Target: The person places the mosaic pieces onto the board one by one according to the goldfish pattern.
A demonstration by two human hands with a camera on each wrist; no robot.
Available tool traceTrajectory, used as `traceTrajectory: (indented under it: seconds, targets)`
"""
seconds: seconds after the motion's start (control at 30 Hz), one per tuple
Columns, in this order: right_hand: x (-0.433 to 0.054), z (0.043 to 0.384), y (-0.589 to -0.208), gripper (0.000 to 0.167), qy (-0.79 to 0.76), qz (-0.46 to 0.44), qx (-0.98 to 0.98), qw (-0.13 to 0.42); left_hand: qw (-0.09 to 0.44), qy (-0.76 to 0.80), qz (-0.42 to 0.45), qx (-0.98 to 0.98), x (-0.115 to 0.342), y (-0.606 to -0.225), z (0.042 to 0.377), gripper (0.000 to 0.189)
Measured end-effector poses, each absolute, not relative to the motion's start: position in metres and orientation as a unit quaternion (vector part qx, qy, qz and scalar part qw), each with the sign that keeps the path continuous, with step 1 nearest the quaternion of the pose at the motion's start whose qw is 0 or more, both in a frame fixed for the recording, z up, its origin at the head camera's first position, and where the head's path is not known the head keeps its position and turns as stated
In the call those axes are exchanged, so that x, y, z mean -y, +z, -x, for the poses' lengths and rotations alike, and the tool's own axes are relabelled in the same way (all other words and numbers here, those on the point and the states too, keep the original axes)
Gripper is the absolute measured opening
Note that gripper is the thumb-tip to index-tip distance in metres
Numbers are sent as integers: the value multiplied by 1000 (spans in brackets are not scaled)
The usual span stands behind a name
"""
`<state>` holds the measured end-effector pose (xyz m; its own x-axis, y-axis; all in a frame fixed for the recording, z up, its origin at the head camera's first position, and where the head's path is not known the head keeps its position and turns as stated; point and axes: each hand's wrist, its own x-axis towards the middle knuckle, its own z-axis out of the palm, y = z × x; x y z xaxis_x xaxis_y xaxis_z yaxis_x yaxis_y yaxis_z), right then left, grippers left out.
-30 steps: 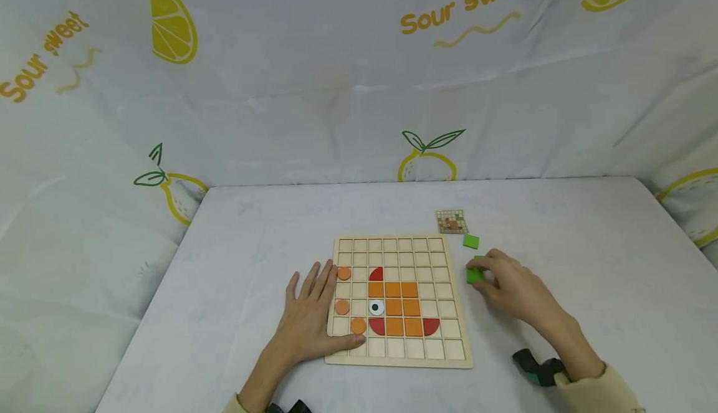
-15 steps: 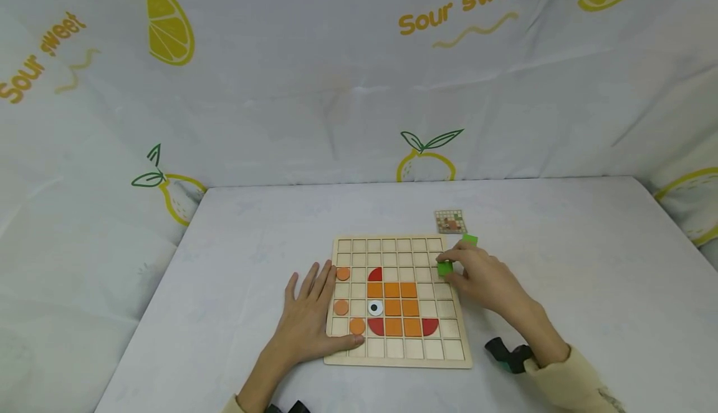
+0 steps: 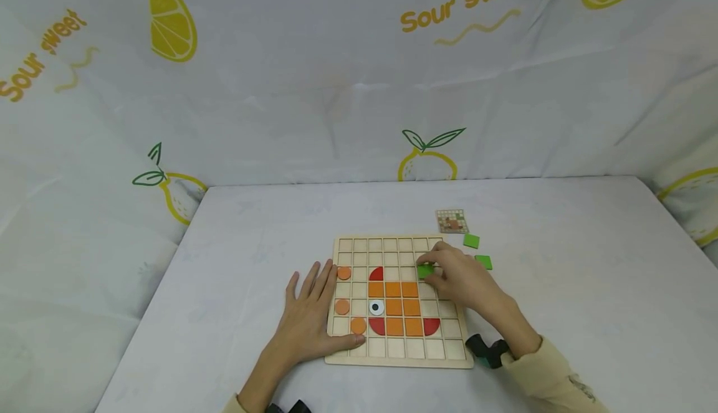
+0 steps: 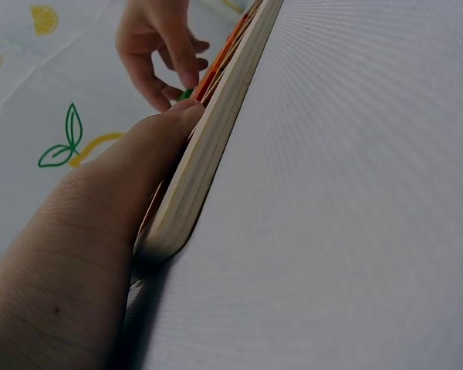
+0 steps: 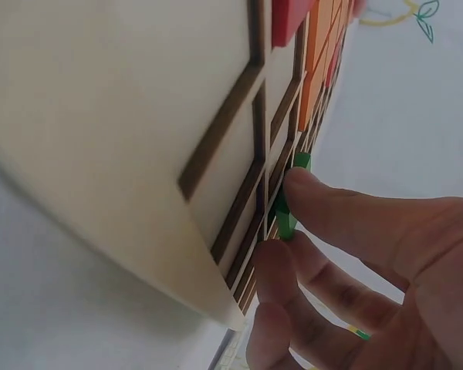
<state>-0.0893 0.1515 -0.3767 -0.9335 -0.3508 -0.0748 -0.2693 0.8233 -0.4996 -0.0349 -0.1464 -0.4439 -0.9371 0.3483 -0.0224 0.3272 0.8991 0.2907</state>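
A wooden grid board (image 3: 395, 349) lies on the white table, partly filled with orange squares (image 3: 394, 307), red quarter-round pieces (image 3: 430, 326), orange discs (image 3: 342, 306) and a white eye disc (image 3: 376, 307). My right hand (image 3: 465, 277) pinches a green square tile (image 3: 425, 271) between thumb and fingers over a cell right of the red and orange pieces. In the right wrist view the tile (image 5: 286, 223) stands tilted at the grid, partly hidden by the thumb. My left hand (image 3: 308, 322) rests with spread fingers on the board's left edge, its thumb across the lower left corner.
Two loose green tiles (image 3: 471, 241) lie right of the board, near its upper right corner. Behind them is a small printed pattern card (image 3: 451, 221). A white curtain with lemon prints (image 3: 303, 89) hangs beyond the table. Black straps (image 3: 487, 351) sit at both wrists.
My right hand has carried a green tile leftward from the table on the right to a cell on the board. The left hand has stayed in place.
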Motion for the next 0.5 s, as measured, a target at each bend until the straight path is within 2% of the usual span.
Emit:
traceTrajectory:
  seconds: [0.5]
  targets:
    - [-148,90,-377,28,-240,157,-954,91,36,148,-174,-973,146,-443,34,132]
